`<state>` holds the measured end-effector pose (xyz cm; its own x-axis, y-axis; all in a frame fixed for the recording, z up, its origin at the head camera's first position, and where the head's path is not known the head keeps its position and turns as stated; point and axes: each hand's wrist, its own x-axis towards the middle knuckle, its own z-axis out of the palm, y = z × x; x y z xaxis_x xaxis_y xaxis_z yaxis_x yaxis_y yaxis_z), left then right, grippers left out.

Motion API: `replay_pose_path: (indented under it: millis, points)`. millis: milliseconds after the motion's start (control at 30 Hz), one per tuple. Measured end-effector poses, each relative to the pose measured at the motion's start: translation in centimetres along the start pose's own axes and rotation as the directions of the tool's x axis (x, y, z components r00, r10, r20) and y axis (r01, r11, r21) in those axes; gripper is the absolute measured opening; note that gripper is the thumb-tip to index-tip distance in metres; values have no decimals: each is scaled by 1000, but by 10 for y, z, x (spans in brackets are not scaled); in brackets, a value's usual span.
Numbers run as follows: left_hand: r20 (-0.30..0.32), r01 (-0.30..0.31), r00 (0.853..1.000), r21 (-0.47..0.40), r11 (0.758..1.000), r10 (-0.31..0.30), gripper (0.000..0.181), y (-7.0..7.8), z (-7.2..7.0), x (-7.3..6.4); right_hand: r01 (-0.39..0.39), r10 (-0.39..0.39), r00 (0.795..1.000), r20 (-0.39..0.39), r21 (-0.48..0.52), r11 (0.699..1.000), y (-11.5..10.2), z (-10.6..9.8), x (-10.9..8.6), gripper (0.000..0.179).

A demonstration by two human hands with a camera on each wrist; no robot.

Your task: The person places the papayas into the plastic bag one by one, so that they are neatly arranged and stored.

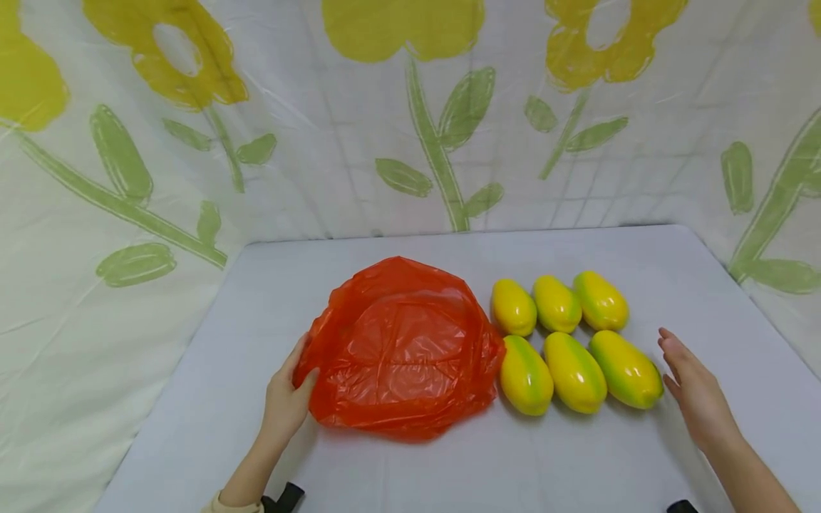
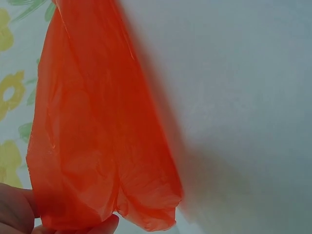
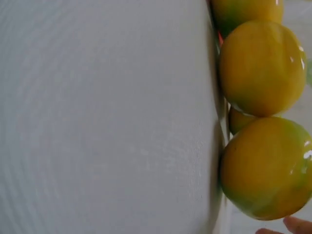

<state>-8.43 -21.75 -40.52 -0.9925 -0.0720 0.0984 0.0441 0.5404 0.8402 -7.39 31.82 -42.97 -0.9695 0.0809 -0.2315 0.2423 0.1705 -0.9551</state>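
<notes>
A red plastic bag [image 1: 404, 349] lies spread on the table, its mouth wide and facing up. My left hand [image 1: 288, 392] holds the bag's left edge between thumb and fingers; in the left wrist view fingertips [image 2: 109, 225] show at the bag's rim [image 2: 78, 226]. To the right of the bag are several glossy yellow-green papayas in two rows of three. The front-left papaya [image 1: 526, 375] meets the bag's right side. My right hand [image 1: 695, 388] is just right of the front-right papaya [image 1: 625, 369], fingers fairly straight and holding nothing.
A white-covered table [image 1: 513, 463] carries everything. Behind it and along both sides hangs a pale curtain [image 1: 308, 142] printed with yellow flowers and green leaves. The back row of papayas [image 1: 556, 304] sits close behind the front one.
</notes>
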Motion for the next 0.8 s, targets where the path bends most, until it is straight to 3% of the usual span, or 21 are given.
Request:
replay_pose_path:
  millis: [167, 500, 800]
  points:
    - [-18, -2, 1000, 24, 1000, 2, 56, 0, 1, -1, -46, 47, 999, 17, -47, 998, -3, 7, 3, 73]
    - [-24, 8, 1000, 6, 1000, -8, 55, 2, 2, -1, -115, 117, 990, 73, -34, 993, -8, 16, 5, 76]
    - [-21, -7, 1000, 15, 1000, 8, 55, 0, 2, -2, -94, 93, 995, -26, -29, 995, -6, 26, 1, 75]
